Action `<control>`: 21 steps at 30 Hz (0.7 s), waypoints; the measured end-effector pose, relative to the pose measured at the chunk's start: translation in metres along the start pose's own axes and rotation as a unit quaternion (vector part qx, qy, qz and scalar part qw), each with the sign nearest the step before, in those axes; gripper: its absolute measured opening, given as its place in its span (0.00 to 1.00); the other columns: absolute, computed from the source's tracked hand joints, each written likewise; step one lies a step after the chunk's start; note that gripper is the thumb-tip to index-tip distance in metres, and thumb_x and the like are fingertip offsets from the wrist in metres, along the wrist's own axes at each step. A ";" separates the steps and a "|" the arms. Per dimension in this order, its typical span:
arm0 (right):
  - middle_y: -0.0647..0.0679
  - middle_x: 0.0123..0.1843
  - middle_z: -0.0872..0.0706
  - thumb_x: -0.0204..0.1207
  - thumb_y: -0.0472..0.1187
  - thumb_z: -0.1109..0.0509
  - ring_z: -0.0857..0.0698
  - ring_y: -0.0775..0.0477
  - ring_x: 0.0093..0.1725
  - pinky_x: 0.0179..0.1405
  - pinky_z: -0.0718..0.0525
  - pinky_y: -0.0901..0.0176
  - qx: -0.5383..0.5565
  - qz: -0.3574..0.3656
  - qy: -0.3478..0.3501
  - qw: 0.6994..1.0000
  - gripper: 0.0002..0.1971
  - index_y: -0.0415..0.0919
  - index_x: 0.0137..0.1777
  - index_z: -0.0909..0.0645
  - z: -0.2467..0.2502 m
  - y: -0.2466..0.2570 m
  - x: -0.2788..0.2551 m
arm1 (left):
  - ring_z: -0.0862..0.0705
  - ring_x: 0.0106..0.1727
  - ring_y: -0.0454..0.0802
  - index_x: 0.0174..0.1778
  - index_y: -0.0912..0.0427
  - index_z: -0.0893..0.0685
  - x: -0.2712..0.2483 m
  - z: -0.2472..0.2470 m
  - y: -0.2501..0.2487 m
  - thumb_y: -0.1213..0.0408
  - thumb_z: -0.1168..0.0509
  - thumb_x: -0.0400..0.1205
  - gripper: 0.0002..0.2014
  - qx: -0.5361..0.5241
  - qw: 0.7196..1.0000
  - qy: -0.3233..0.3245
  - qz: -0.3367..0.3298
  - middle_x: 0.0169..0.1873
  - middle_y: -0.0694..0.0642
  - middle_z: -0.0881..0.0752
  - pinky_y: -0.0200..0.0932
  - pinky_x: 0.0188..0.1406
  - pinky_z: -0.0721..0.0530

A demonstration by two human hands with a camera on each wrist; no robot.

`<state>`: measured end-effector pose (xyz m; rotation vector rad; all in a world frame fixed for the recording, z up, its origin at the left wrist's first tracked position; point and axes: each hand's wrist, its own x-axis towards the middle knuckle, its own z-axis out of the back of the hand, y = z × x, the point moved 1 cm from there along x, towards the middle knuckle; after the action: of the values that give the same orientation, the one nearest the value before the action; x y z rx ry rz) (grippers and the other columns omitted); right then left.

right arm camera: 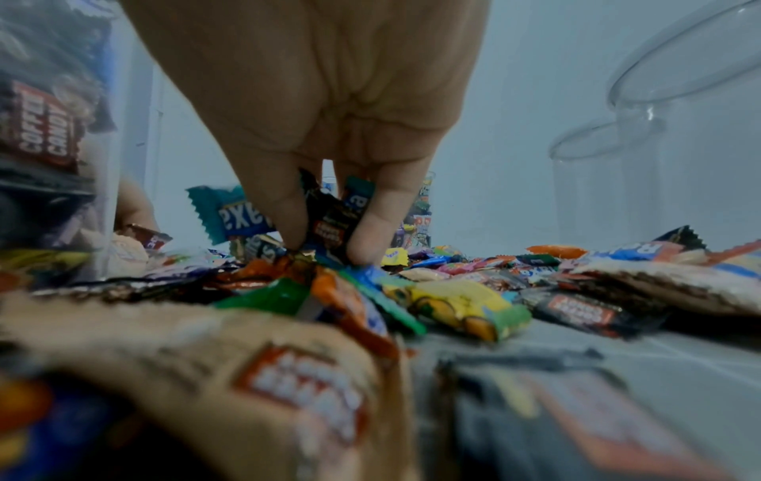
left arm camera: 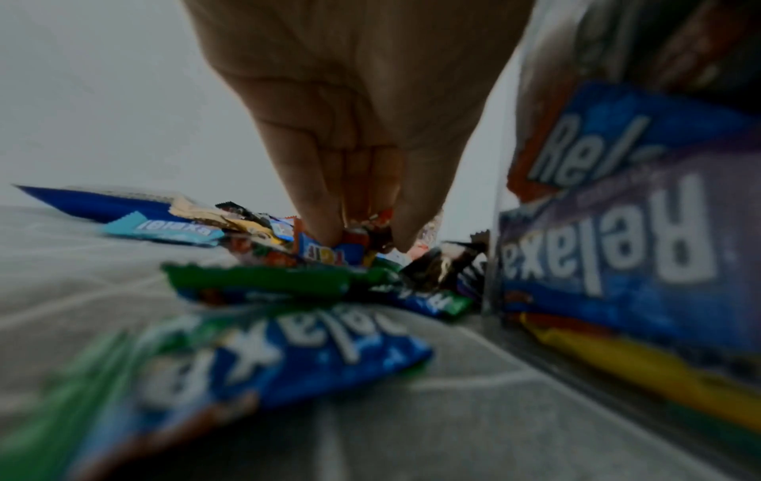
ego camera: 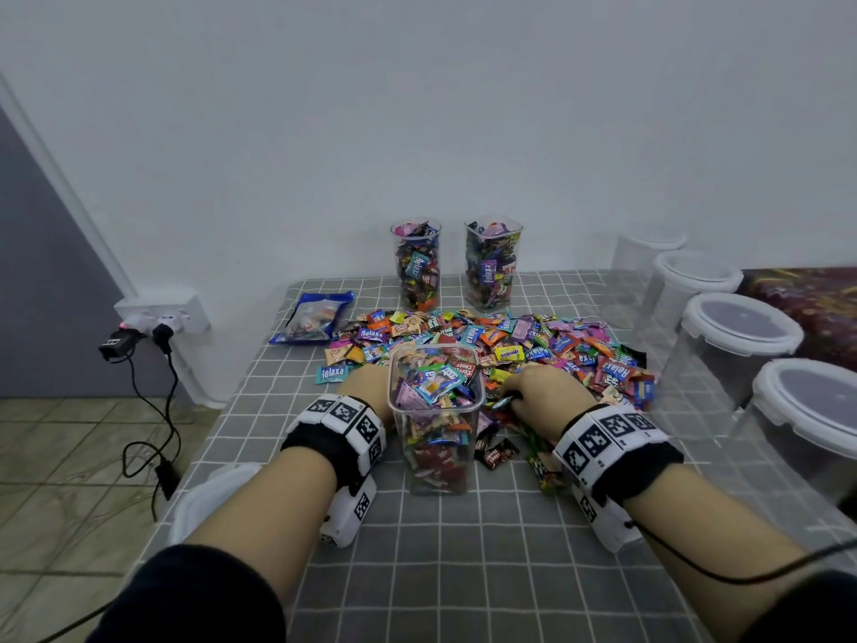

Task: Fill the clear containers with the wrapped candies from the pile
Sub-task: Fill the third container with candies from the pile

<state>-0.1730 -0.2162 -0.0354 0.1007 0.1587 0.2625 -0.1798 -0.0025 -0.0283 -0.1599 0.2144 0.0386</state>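
A clear square container (ego camera: 436,417), nearly full of wrapped candies, stands on the grey checked cloth between my hands. Behind it spreads the candy pile (ego camera: 533,345). My left hand (ego camera: 366,387) reaches into the pile's left edge beside the container; in the left wrist view its fingertips (left arm camera: 325,227) pinch small wrapped candies (left arm camera: 362,234). My right hand (ego camera: 542,394) is down in the pile on the container's right; in the right wrist view its fingers (right arm camera: 370,224) grip a dark-wrapped candy (right arm camera: 329,224) with others. Two tall full containers (ego camera: 416,266) (ego camera: 492,262) stand at the back.
Several empty clear jars, some with white lids (ego camera: 737,322), line the right side of the table. A blue candy bag (ego camera: 313,317) lies at the back left. A wall socket with plugs and cables (ego camera: 153,327) hangs off the table's left side. Loose candies (ego camera: 501,452) lie near the container.
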 end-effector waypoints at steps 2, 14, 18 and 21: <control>0.43 0.58 0.16 0.81 0.37 0.41 0.19 0.43 0.57 0.58 0.18 0.50 0.001 0.000 -0.009 1.000 0.16 0.47 0.63 0.18 0.001 0.000 -0.002 | 0.19 0.63 0.61 0.62 0.70 0.18 0.002 0.001 0.003 0.68 0.43 0.85 0.15 -0.025 0.999 -0.005 -0.032 0.61 0.64 0.17 0.51 0.64 0.23; 0.45 0.61 0.15 0.80 0.36 0.40 0.18 0.43 0.59 0.55 0.21 0.55 0.076 -0.013 -0.093 0.993 0.16 0.44 0.62 0.17 0.010 -0.004 -0.013 | 0.17 0.41 0.58 0.42 0.65 0.13 -0.013 0.011 0.018 0.66 0.33 0.77 0.07 -0.164 0.978 -0.126 -0.024 0.36 0.61 0.14 0.45 0.39 0.25; 0.44 0.58 0.14 0.80 0.35 0.40 0.18 0.43 0.54 0.48 0.24 0.58 0.129 -0.025 -0.130 0.983 0.15 0.43 0.61 0.16 0.016 -0.005 -0.019 | 0.18 0.40 0.54 0.42 0.65 0.12 -0.020 0.020 0.023 0.63 0.30 0.77 0.08 -0.227 0.957 -0.178 -0.043 0.38 0.60 0.12 0.44 0.40 0.24; 0.43 0.54 0.13 0.79 0.35 0.39 0.21 0.47 0.44 0.40 0.29 0.59 0.159 -0.019 -0.163 0.974 0.14 0.42 0.59 0.15 0.027 0.000 -0.023 | 0.18 0.39 0.51 0.42 0.63 0.11 -0.024 0.027 0.025 0.63 0.30 0.77 0.07 -0.249 0.946 -0.202 -0.053 0.37 0.57 0.12 0.41 0.39 0.26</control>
<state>-0.1908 -0.2248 -0.0060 0.4561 -0.1257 0.1774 -0.1993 0.0264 -0.0013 -0.6610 -0.2210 0.0164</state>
